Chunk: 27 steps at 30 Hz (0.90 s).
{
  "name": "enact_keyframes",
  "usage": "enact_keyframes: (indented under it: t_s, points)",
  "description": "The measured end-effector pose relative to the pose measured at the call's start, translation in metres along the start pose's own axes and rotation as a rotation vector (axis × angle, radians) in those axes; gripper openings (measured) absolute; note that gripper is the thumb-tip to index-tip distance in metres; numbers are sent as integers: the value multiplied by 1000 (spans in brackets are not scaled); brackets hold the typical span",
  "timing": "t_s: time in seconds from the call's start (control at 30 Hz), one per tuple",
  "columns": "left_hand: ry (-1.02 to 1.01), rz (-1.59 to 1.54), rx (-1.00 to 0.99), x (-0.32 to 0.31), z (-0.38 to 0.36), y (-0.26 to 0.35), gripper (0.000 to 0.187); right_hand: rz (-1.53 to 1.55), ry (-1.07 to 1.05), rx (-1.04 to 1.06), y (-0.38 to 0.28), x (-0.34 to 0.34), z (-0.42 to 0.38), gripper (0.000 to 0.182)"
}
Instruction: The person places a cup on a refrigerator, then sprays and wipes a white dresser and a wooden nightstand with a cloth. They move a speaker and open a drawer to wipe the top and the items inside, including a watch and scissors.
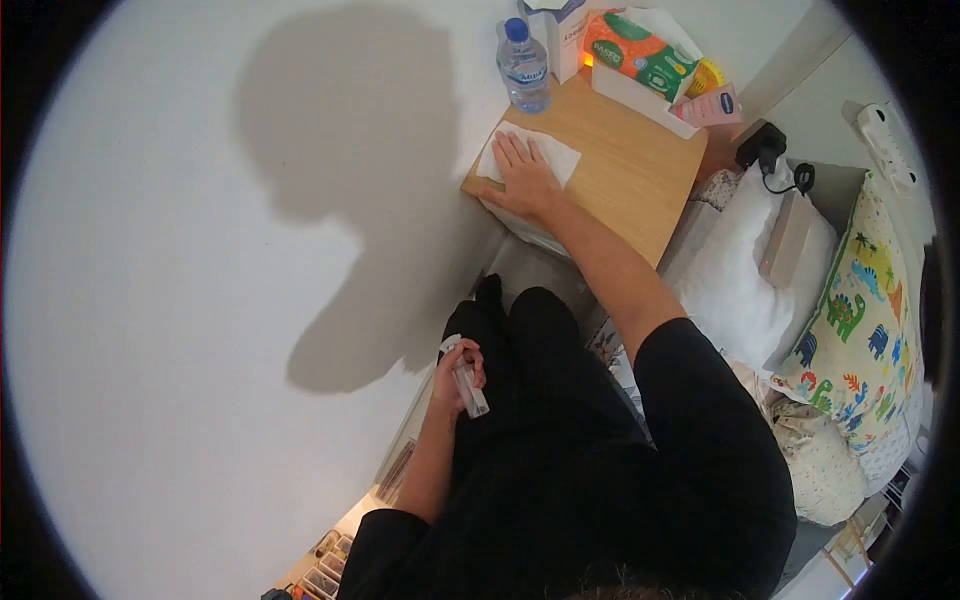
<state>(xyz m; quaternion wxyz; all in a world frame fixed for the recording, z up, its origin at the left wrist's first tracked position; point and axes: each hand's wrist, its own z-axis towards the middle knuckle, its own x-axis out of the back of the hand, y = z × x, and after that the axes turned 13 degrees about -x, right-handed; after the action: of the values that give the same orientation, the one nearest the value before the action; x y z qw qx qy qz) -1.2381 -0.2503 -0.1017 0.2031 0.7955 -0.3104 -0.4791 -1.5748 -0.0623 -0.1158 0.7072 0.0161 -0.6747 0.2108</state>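
Flat on a white tissue (pixel 561 158), my right hand (pixel 525 182) has its fingers spread. The tissue lies on the corner of a light wooden tabletop (pixel 630 170). Low beside my leg, my left hand (pixel 458 372) is wrapped round a small clear spray bottle (pixel 470 392) with a white top. A water bottle (pixel 526 75) with a blue cap stands upright just beyond the tissue.
Behind the tabletop are an orange and green tissue pack (pixel 640 55), a white tray (pixel 640 97) and a pink tube (pixel 712 107). A white wall (pixel 200 330) rises on the left. Pillows, one with a dinosaur print (pixel 850 320), lie on the right near a black adapter (pixel 765 145).
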Motion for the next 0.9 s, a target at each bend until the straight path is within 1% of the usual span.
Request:
enact_keyframes:
  t_s: [0.07,0.13,0.2,0.23,0.3,0.43,0.5,0.53,0.6,0.63,0.7,0.73,0.8,0.83,0.87,0.9]
  points:
    - [9,-5,8,-7,-2,1,30,17,6,31,-6,-1,-6,95]
    - [11,66,4,-17,-1,2,30,19,29,71,-6,5,-12,93]
    - [-14,70,2,-23,-1,4,29,78,-28,188,-3,12,-38,84]
    - [0,80,4,-23,0,3,29,72,-26,191,2,17,-50,84]
    - [9,82,9,-22,0,-1,30,64,-36,238,15,26,-76,70]
    - [-2,55,5,-16,-2,-4,30,-72,-19,218,54,31,-141,69]
    - [-1,72,-2,-15,-2,-5,30,34,64,115,71,30,-177,69]
    - [0,62,-9,-14,-3,-5,30,28,64,126,75,33,-194,69]
    - [-5,113,-24,-14,-4,-4,30,81,141,47,76,39,-229,55]
    - [-1,92,-5,-13,-4,-3,29,80,142,50,72,41,-245,55]
    - [-4,103,-21,-13,-3,-4,29,351,-261,-177,60,43,-264,41]
    - [-1,116,-27,-13,-6,-5,29,355,-257,-179,55,33,-267,41]
    - [2,140,-15,-16,-8,-5,30,548,-199,-268,40,9,-260,40]
    - [9,157,-5,-18,-7,-4,30,410,-256,-375,32,8,-249,45]
    - [6,165,-11,-20,-7,-4,30,418,-248,-372,27,9,-239,45]
    - [-6,183,-11,-21,-9,-5,30,357,-239,-329,22,11,-230,45]
